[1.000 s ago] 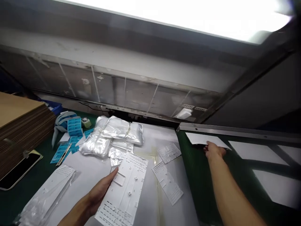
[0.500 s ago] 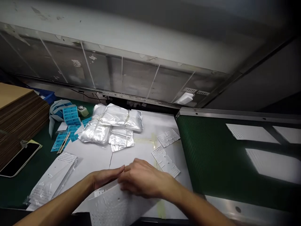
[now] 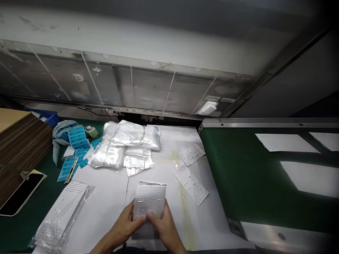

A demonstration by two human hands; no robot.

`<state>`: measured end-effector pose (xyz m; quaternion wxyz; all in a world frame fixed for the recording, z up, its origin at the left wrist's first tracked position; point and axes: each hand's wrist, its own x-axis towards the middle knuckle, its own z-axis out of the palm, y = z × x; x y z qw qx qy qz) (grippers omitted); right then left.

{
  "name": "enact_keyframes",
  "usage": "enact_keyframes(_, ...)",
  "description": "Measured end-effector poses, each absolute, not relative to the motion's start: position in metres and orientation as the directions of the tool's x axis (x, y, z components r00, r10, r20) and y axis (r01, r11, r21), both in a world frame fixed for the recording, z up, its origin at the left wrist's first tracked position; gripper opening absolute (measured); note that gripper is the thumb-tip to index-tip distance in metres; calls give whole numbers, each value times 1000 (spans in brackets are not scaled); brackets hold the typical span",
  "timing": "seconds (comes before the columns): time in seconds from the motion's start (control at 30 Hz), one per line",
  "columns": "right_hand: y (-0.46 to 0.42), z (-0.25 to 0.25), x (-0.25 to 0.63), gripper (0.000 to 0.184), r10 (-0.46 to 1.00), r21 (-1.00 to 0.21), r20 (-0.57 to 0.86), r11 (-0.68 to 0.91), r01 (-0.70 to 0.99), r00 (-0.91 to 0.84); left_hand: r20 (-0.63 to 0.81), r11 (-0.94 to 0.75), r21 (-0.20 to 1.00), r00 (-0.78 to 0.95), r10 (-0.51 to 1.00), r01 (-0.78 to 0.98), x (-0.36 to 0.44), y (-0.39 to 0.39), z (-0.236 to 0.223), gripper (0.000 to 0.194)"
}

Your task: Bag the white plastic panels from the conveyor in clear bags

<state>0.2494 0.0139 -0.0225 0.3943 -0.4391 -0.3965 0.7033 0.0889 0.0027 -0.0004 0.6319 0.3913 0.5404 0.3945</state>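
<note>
Clearly light and fairly stiff, the perforated white plastic panel (image 3: pixel 149 199) sits clamped at its lower edge between the fingers (image 3: pixel 150 219) of the left hand (image 3: pixel 122 225) and right hand (image 3: pixel 166 227), just above the white surface (image 3: pixel 103 208), best held by its edges

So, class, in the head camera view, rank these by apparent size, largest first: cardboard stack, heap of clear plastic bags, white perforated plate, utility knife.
1. Cardboard stack and heap of clear plastic bags: too close to rank, since the stack runs out of frame.
2. White perforated plate, though nearness to the camera may inflate it.
3. Utility knife.
</note>
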Motion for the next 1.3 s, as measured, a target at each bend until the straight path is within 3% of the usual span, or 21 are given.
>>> enact_keyframes(0.13, 12, -67, 262, 39, 959, -977, -213, -213, 23, -189, -277, 239, 949, 175, 945, 207, 83, 6, -25, 31)
enact_keyframes(0.23, 8, -102, 266, 45, 971, -977, -206, -196, 85, -120, -234, 163, 943, 230, 945, 291, 74, 5, -52, 31)
enact_keyframes(0.4, 7, -112, 272, 37, 953, -953, -302, -301, 39, -36, -142, 97, 830, 41, 989, 550, 58, 43, -82, 36)
enact_keyframes(0.57, 22, -75, 280, 61, 911, -903, -399, -371, -216, 104, -84, 149, 727, -128, 988, 670, 46, 127, -84, 42)
enact_keyframes(0.67, 28, -59, 280, 71, 867, -802, -499, -457, -384, 10, -108, 177, 698, -143, 984, 694, 44, 157, -83, 32)
enact_keyframes(0.9, 28, -63, 287, 89, 842, -733, -536, -496, -465, -53, -155, 253, 738, -208, 966, 625, 30, 165, -66, 27)
enact_keyframes(1.13, 41, -48, 280, 94, 842, -724, -469, -539, -431, -266, -181, 231, 702, -144, 973, 674, -2, 152, -28, 26)
enact_keyframes(1.3, 46, -34, 267, 85, 731, -578, -380, -666, -472, -567, -128, 170, 590, -116, 985, 789, -3, 148, -8, 23)
